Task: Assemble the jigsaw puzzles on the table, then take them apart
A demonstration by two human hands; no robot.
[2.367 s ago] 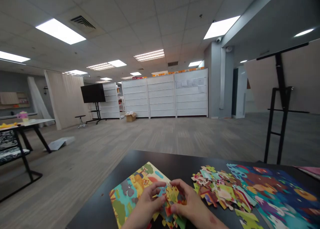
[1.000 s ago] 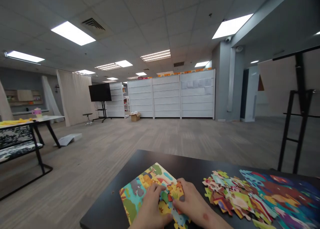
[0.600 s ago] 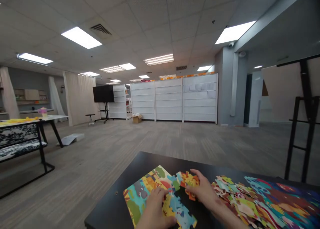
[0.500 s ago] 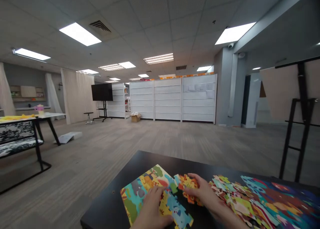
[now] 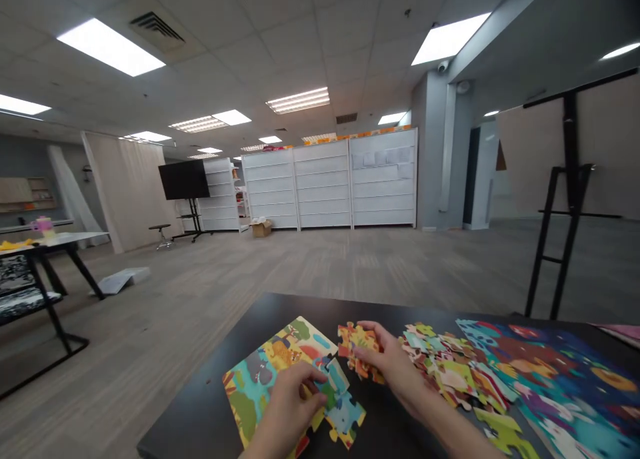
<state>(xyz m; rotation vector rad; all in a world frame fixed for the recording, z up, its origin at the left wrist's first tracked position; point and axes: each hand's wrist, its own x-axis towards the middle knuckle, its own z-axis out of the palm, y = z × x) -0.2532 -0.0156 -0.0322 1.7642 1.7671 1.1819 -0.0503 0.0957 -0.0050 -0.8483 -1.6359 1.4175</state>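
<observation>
A joined cluster (image 5: 357, 342) of orange puzzle pieces is held in the right hand (image 5: 387, 359), its grip closed on the right side. The cluster's longer axis is slanted from far left to near right. It is placed just beyond the blue pieces (image 5: 345, 412), separated from them by dark surface (image 5: 200, 405). These are laid along the right side of the board (image 5: 260, 372), nearer to the left hand (image 5: 295, 399), which is curled there; whether anything is pinched by it cannot be told. By the right forearm, a pile (image 5: 445, 365) is spread. Writing on the distant sheets (image 5: 383, 157) cannot be read; no brands are seen.
</observation>
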